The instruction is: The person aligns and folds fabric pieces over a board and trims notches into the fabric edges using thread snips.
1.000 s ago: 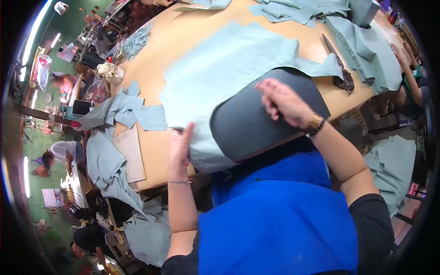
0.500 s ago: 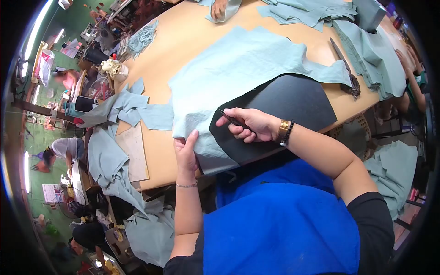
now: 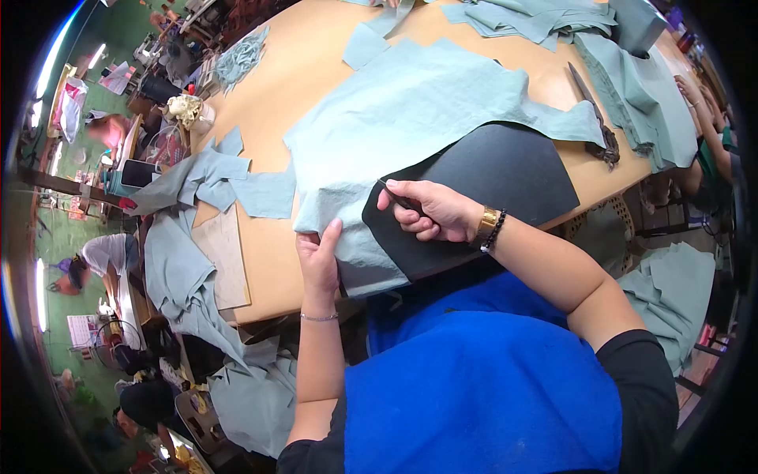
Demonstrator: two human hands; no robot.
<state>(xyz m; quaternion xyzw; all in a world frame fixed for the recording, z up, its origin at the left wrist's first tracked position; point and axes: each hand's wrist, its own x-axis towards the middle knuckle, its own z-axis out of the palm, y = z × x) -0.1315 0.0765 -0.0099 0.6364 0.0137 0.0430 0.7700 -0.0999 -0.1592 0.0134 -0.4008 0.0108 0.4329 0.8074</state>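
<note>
— Working on what, and where?
— On a broad, pale blue-green cloth panel [image 3: 395, 118], spread over the smooth tan table [image 3: 276, 87] and reaching its near edge. Bordered along an inner curve by a flat, dark grey sheet [image 3: 497, 178]; cannot tell the order of layers.
— Held how?
— Pinched narrowly at the lower-left edge by the left hand [image 3: 318, 257]. Closed in the fingers of the right hand [image 3: 444, 212]: a slim, dark handheld tool [image 3: 405, 204], tip at or just beside the curved edge. Cannot confirm contact.
— How far along?
— Laid out and shaped already, judging by the curve. Apparently in the midst of close work there; cannot tell the amount left.
— And room?
— Flanked on the left by angular, pale blue-green fabric scraps [image 3: 264, 194], on the right by long, dark, wrapped-handled scissors [image 3: 608, 150], close to a cloth tip. Roomiest beyond the upper-left edge, over tan tabletop. Tightest toward the bright blue garment front [image 3: 482, 379].
</note>
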